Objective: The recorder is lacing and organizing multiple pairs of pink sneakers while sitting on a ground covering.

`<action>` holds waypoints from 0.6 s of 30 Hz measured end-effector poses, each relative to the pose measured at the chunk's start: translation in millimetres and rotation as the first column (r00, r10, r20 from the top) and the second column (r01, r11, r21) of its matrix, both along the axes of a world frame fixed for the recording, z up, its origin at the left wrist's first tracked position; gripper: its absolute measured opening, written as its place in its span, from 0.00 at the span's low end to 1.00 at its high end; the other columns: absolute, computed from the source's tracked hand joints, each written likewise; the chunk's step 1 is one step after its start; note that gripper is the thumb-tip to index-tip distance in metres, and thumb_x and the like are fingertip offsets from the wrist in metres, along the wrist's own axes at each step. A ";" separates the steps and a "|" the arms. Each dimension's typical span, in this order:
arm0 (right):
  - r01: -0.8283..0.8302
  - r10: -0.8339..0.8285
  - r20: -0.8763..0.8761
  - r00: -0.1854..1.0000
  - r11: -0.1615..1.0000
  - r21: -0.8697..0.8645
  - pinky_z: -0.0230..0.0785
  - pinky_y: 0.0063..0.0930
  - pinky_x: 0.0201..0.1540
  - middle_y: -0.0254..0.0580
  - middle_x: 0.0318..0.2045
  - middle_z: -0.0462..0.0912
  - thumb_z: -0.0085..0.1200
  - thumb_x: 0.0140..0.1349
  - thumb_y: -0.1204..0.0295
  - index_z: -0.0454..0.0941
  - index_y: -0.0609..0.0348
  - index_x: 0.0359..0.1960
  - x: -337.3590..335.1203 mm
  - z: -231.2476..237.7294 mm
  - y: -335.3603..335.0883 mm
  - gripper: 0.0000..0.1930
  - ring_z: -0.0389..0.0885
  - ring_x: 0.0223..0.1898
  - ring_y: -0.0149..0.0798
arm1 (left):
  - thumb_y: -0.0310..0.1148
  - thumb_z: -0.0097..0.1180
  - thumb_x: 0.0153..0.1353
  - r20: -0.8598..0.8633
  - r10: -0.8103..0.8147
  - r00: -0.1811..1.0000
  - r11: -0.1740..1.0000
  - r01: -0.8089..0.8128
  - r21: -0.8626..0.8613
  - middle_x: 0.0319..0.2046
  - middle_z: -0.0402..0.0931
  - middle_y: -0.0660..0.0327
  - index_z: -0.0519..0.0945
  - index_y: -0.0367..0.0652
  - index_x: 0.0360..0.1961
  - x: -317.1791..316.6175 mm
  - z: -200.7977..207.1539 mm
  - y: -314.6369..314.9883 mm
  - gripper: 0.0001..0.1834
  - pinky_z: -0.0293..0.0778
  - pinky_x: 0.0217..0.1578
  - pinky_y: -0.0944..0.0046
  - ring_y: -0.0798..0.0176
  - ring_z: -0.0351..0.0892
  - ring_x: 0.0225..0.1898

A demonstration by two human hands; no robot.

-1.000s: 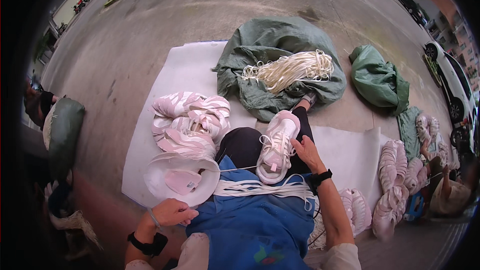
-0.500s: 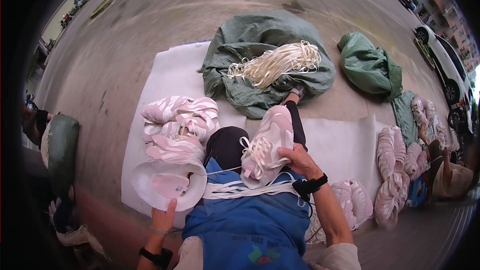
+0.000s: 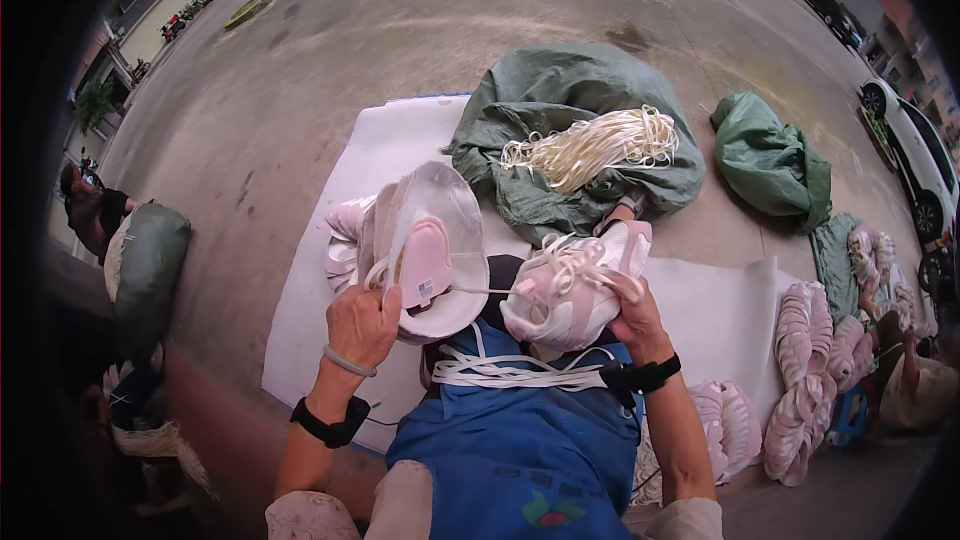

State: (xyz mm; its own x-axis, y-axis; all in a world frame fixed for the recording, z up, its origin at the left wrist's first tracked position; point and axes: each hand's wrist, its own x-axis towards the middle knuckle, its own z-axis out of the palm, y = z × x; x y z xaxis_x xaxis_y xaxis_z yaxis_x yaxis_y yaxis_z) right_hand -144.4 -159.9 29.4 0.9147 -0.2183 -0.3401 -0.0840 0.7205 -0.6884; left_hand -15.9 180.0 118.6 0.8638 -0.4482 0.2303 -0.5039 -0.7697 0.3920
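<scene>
My left hand (image 3: 363,328) grips the near edge of an opened-out shoe upper (image 3: 470,240), white inside with a pink insert and a small label. In my right hand (image 3: 638,315) is a pink and white laced shoe upper (image 3: 560,308), held by its side above my lap. Its pale laces are bunched on top. A thin white cord (image 3: 483,290) stretches between the two uppers. Across the blue apron (image 3: 500,440) on my lap lies a bundle of long white laces (image 3: 500,372). Partly hidden behind the left upper are more stacked uppers (image 3: 343,230).
Ahead, a green sack (image 3: 560,75) carries a heap of cream laces (image 3: 610,145). Another green sack (image 3: 765,155) stands to its right. White sheeting (image 3: 320,300) covers the ground beneath. Rows of shoe uppers (image 3: 800,380) lie at right, near another person (image 3: 910,370); someone sits far left too.
My left hand has lifted the opened-out upper and tipped it upright. The laced upper in my right hand has turned and come lower. The whole view has shifted slightly.
</scene>
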 end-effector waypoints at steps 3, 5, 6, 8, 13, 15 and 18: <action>-0.075 0.083 0.099 0.992 0.994 -0.085 0.70 0.39 0.56 0.48 0.51 0.76 0.50 0.63 0.76 0.65 0.70 0.56 9.1 35.5 45.7 0.21 0.76 0.52 0.42 | 0.38 0.52 0.57 0.026 -0.055 0.998 0.997 0.053 0.051 0.18 0.72 0.43 0.80 0.35 0.17 0.2 2.5 -11.3 0.19 0.71 0.28 0.50 0.42 0.75 0.23; -0.073 0.072 0.081 0.994 0.997 0.001 0.69 0.38 0.57 0.48 0.52 0.75 0.50 0.63 0.76 0.64 0.69 0.57 13.0 49.0 63.9 0.21 0.76 0.53 0.42 | 0.38 0.54 0.55 0.037 -0.096 0.995 0.993 0.094 0.072 0.18 0.72 0.45 0.80 0.35 0.17 -6.1 -0.6 -12.9 0.17 0.72 0.29 0.50 0.44 0.75 0.23; -0.061 0.059 0.067 0.996 0.998 0.030 0.69 0.38 0.57 0.48 0.51 0.75 0.50 0.63 0.76 0.64 0.69 0.57 14.8 52.8 68.8 0.21 0.76 0.52 0.42 | 0.38 0.54 0.55 0.035 -0.097 0.995 0.993 0.095 0.065 0.18 0.72 0.45 0.80 0.35 0.17 -8.7 -2.7 -12.8 0.17 0.72 0.29 0.50 0.44 0.75 0.23; -0.156 0.159 0.024 0.987 0.984 -0.086 0.70 0.38 0.56 0.48 0.51 0.76 0.49 0.63 0.75 0.64 0.69 0.57 17.7 55.8 75.7 0.21 0.77 0.51 0.42 | 0.36 0.57 0.52 0.061 -0.154 0.986 0.985 0.148 0.089 0.19 0.73 0.46 0.80 0.35 0.17 -13.5 -4.3 -9.3 0.15 0.72 0.29 0.51 0.44 0.75 0.24; -0.006 -0.004 0.109 0.994 0.996 0.087 0.74 0.41 0.52 0.49 0.48 0.77 0.47 0.65 0.74 0.65 0.69 0.55 22.1 47.9 72.8 0.18 0.79 0.49 0.44 | 0.35 0.59 0.46 0.041 -0.176 0.984 0.982 0.172 0.082 0.22 0.74 0.47 0.79 0.34 0.17 -23.2 -2.5 -5.8 0.13 0.72 0.31 0.51 0.45 0.76 0.26; -0.055 0.046 0.101 0.994 0.994 0.089 0.74 0.39 0.52 0.49 0.48 0.77 0.47 0.65 0.75 0.65 0.69 0.54 23.3 58.2 68.9 0.18 0.79 0.50 0.43 | 0.36 0.59 0.45 -0.001 -0.180 0.984 0.981 0.180 0.069 0.22 0.74 0.47 0.79 0.34 0.17 -27.1 -2.4 -10.3 0.13 0.72 0.31 0.51 0.46 0.76 0.26; -0.063 0.070 0.111 0.991 0.996 -0.063 0.76 0.31 0.46 0.44 0.46 0.78 0.47 0.66 0.73 0.66 0.67 0.55 20.7 47.7 118.5 0.17 0.79 0.45 0.36 | 0.37 0.60 0.44 0.070 -0.276 0.959 0.961 0.274 0.044 0.22 0.73 0.49 0.79 0.35 0.18 -26.8 -4.4 -21.9 0.13 0.72 0.32 0.51 0.47 0.76 0.28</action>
State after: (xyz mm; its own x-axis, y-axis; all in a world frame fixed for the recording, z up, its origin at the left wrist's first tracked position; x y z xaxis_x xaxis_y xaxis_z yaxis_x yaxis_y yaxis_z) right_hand -123.7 -41.4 77.1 0.9596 -0.1727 -0.2219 -0.0493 0.6735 -0.7375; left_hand -42.7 158.1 114.2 0.6871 -0.6746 0.2700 -0.7247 -0.6093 0.3217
